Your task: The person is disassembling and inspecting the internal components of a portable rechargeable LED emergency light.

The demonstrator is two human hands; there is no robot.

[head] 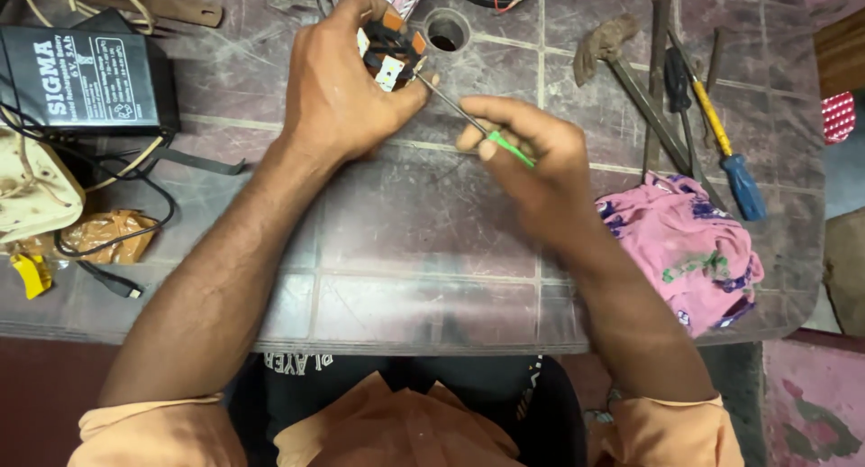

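Observation:
My left hand (347, 84) grips a small round electrical part (393, 54) with black, orange and white pieces, held just above the tiled table top (405, 233). My right hand (532, 160) holds a thin screwdriver with a green handle (506, 147). Its metal tip points up-left and touches the side of the part near my left thumb. Most of the part is hidden under my left fingers.
A black box-shaped battery (81, 75) with cables sits far left, above a beige pouch (31, 192) and a crumpled brown bag (108, 233). A hammer (622, 61) and screwdrivers (725, 147) lie far right, beside a pink cloth (685, 246). A round hole (446, 32) opens behind the part.

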